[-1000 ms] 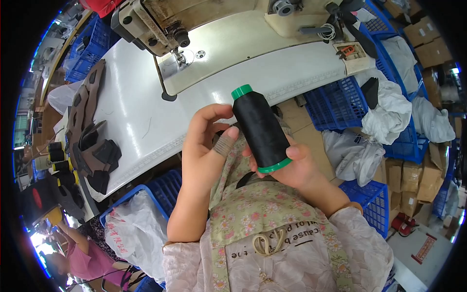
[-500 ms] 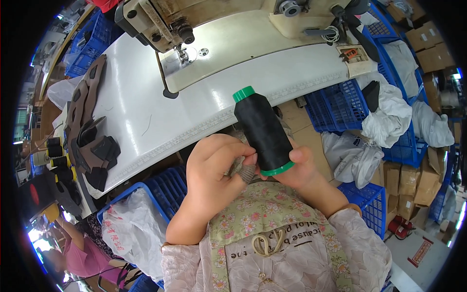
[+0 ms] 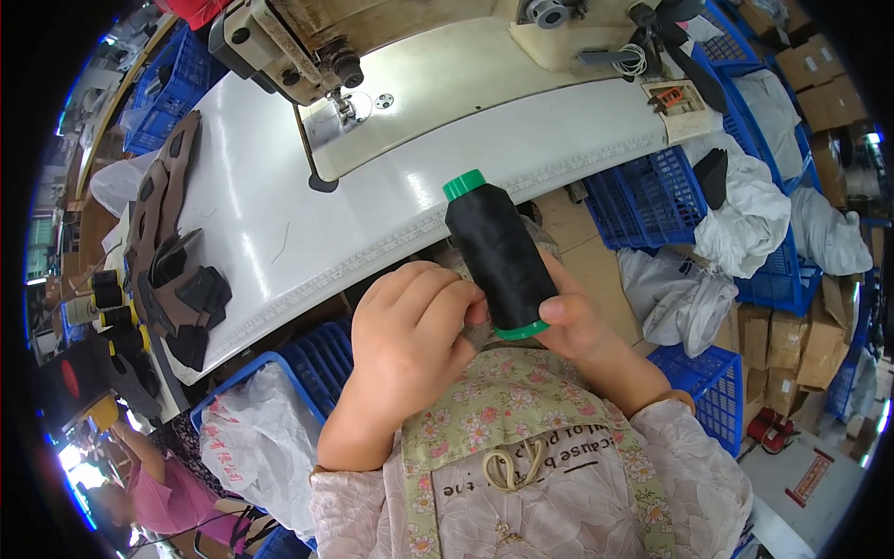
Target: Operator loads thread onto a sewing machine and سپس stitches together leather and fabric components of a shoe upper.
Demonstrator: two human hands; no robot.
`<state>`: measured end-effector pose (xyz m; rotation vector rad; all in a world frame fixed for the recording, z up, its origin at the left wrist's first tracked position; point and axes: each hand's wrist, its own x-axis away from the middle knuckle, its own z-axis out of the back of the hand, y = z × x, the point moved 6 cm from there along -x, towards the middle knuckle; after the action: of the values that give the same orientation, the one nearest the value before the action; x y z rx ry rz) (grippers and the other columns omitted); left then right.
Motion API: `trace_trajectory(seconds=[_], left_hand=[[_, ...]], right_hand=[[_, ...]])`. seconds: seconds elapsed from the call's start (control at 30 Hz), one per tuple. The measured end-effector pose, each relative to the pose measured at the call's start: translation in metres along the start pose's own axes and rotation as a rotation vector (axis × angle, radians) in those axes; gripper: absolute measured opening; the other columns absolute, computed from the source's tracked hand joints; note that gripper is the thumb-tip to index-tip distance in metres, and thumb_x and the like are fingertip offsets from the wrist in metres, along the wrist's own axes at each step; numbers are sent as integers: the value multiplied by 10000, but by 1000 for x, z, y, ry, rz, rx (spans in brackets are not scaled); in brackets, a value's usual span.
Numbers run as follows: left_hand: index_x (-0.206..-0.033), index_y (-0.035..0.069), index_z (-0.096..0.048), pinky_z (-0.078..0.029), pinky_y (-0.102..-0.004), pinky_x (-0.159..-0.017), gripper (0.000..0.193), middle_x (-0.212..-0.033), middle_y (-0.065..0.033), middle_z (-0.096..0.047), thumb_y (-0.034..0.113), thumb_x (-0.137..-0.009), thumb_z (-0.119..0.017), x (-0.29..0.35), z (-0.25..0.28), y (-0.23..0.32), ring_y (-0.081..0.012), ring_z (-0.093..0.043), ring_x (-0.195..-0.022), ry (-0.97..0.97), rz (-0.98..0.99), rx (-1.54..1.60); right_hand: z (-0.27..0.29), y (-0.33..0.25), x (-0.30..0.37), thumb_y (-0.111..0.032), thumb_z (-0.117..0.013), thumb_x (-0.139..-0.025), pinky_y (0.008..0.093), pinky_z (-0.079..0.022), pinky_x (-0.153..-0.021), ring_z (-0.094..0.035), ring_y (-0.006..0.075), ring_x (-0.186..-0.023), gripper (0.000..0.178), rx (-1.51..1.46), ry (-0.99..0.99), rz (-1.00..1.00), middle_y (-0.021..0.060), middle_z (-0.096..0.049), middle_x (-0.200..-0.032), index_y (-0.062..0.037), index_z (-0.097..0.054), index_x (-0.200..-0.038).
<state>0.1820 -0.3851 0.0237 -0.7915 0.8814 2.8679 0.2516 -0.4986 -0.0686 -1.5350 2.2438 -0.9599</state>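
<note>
Thread spool: a large black spool [image 3: 501, 256] with green ends is held up in front of the person's body, tilted, its narrower end toward the upper left and its wider base toward the lower right; in the view it overlaps the front edge of the tabletop [image 3: 247, 200].
Right hand: the right hand [image 3: 582, 321] has its grip clamped on the spool near the base, the thumb lying across the lower right side.
Left hand: the left hand [image 3: 410, 326] is at the spool's lower left side, fingers bent inward and fingertips beside the black winding; the thumb is largely hidden, so I cannot tell whether this grip is closed on anything.
Apron: a green floral apron [image 3: 507, 396] lies over a pale lace top, below both hands.
Sewing machine: the sewing machine [image 3: 531, 70] stands at the far side of the tabletop, its needle area at the upper left of the spool.
Ruler strip: a printed scale [image 3: 326, 272] runs along the tabletop's near edge.
Left end: brown cut pieces [image 3: 166, 200] and darker pieces [image 3: 191, 303] lie together, with small spools [image 3: 107, 297] near them.
Baskets: a blue basket [image 3: 317, 368] with a white plastic bag [image 3: 256, 433] sits below the near edge; another blue basket [image 3: 643, 200] is right of the spool.
</note>
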Motion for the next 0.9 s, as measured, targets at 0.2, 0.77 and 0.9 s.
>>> trace_trajectory(seconds=[0.2, 0.77, 0.9], left_hand=[[-749, 49, -605, -494, -349, -606, 285, -728, -54, -604, -50, -497, -695, -2, -4, -1, -246, -602, -677, 32, -31, -18], [-830, 60, -650, -505, -329, -658, 284, -783, -53, -653, -53, -581, -726, 4, -3, -14, -243, -632, -727, 72, 143, 328], [-832, 58, -647, -507, -331, -648, 308, -775, -60, -652, -67, -555, -695, 5, -3, -14, -248, -638, -734, 80, 116, 280]], right_hand=[[-4, -5, 0, -316, -692, -739, 331, -507, -827, -610, 198, -937, 820, 21, 8, 16, 123, -582, -1113, 22, -346, -1401], [-4, -1, -3, -444, -693, -732, 286, -554, -725, -676, 229, -898, 857, -198, -146, -98, 187, -630, -1134, 44, -395, -1370], [-4, -1, -2, -431, -676, -736, 303, -554, -759, -672, 231, -910, 844, -187, -143, -110, 186, -630, -1142, 46, -395, -1373]])
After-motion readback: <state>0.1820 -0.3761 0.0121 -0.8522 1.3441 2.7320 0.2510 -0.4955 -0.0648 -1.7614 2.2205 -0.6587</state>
